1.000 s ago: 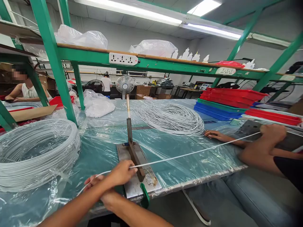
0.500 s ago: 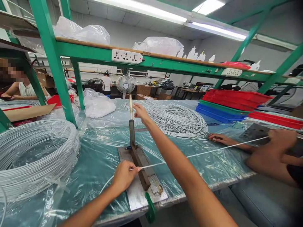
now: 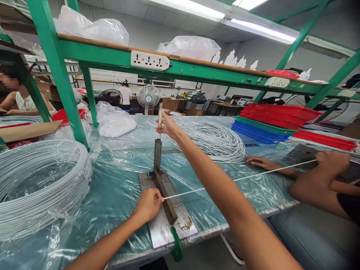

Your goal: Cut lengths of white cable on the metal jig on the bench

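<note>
My left hand (image 3: 148, 205) is closed in a pinch on a thin white cable (image 3: 194, 191), beside the brown metal bar of a bench-mounted lever cutter (image 3: 165, 202). The cable crosses that bar and runs taut to the right, passing behind my right forearm. At the top of the cutter's upright lever (image 3: 158, 155), my right hand (image 3: 168, 125) has its fingers around the pale handle (image 3: 160, 116). Far right, a co-worker's raised fist (image 3: 333, 163) grips the cable's other stretch; that person's other hand (image 3: 258, 161) rests on the table.
A large white cable coil (image 3: 42, 176) lies at left, another loose coil (image 3: 213, 140) behind the cutter. Stacked red, green and blue trays (image 3: 275, 120) stand at right. A green clamp (image 3: 176, 243) sits at the table edge. A green shelf frame (image 3: 112, 54) spans overhead.
My right hand has gone from beside the lever handle to fingers around it, and the lever top sits slightly further right. The cable tail left of my left hand no longer shows.
</note>
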Available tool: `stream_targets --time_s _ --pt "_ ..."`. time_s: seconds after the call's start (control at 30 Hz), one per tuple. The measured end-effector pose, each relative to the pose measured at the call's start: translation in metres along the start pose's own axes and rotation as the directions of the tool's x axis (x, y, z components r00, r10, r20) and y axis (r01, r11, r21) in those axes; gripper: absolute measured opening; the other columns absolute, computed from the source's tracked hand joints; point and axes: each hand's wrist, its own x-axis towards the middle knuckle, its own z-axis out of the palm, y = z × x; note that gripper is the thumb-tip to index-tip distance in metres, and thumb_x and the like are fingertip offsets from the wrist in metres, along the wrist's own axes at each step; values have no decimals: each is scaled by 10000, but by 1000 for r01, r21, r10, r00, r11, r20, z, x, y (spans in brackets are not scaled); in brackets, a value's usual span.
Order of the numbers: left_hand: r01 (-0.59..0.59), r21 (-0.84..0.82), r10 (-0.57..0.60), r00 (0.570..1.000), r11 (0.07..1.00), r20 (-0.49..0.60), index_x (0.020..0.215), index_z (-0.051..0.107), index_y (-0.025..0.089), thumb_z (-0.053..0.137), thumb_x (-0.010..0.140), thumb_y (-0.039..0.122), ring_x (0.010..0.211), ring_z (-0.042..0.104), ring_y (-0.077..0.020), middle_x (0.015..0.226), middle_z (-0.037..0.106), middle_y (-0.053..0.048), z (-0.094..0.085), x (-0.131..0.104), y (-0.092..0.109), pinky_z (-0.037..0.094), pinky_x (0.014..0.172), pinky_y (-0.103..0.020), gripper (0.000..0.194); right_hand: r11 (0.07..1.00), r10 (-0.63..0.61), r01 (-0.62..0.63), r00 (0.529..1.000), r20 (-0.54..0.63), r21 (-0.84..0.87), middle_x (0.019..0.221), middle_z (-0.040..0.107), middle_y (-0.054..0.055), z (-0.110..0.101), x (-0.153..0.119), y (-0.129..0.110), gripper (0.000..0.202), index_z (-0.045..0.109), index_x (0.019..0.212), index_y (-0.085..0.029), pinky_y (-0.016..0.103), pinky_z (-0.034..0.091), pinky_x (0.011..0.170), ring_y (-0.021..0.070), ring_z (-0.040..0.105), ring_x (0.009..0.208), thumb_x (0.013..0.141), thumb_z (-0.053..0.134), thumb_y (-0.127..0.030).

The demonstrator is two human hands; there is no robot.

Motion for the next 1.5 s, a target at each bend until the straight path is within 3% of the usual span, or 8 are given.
stream_targets --time_s 0.2,0.37,0.5,0.57,0.67,0.77,1.03,1.5 --pt "66 -183 -44 991 981 123 558 445 153 497 744 209 488 314 -81 488 352 64 4 7 -10 216 505 -218 201 979 -6 -18 993 118 204 902 562 71 -33 -96 -31 500 516 954 -189 288 495 569 163 603 669 887 232 -594" --pt "101 -252 -66 988 963 143 555 505 151 513 714 335 452 256 -80 440 305 74 0 6 -7 198 485 -229 243 980 115 -134 985 131 149 755 553 25 -45 -182 -27 433 487 656 -155 196 437 468 85 531 521 794 510 -565" --pt "84 -247 -69 995 965 69 516 474 156 552 669 407 464 281 -78 461 374 56 5 9 -11 207 491 -230 304 982 184 -187 977 106 17 751 559 26 -53 -229 -14 260 612 834 -136 173 438 509 71 527 553 722 673 -363" --pt "77 -214 -74 997 974 22 502 448 165 580 643 388 461 304 -81 458 380 55 7 11 -13 208 486 -230 295 969 247 -246 966 75 -26 866 589 55 -55 -243 -10 384 597 1024 -143 190 450 523 83 549 581 681 694 -288" --pt "65 -148 -71 997 987 -36 497 439 172 611 621 352 454 332 -89 447 373 58 8 13 -15 196 475 -230 278 941 337 -334 940 51 -60 1061 569 89 -52 -260 -6 647 470 1228 -172 215 467 520 98 574 601 618 679 -226" --pt "60 -110 -67 996 992 -53 483 437 172 619 620 336 446 341 -89 438 377 58 8 13 -15 186 469 -227 280 892 444 -443 896 -4 -96 878 602 47 -45 -273 2 794 324 1337 -172 204 456 470 89 538 528 592 599 -175" --pt "45 -104 -47 999 994 -22 480 454 167 640 610 409 445 354 -90 433 386 56 8 16 -16 198 470 -212 332 797 596 -598 801 -54 -81 797 531 -16 -28 -292 30 678 351 1307 -275 115 214 291 8 313 371 651 500 -191" --pt "33 -148 -31 999 988 14 473 424 174 642 599 431 412 306 -79 407 332 66 3 13 -12 180 446 -213 360 794 509 -489 859 -44 -362 472 289 -93 -32 -303 53 632 275 1376 -206 153 256 325 63 259 345 806 479 -390"
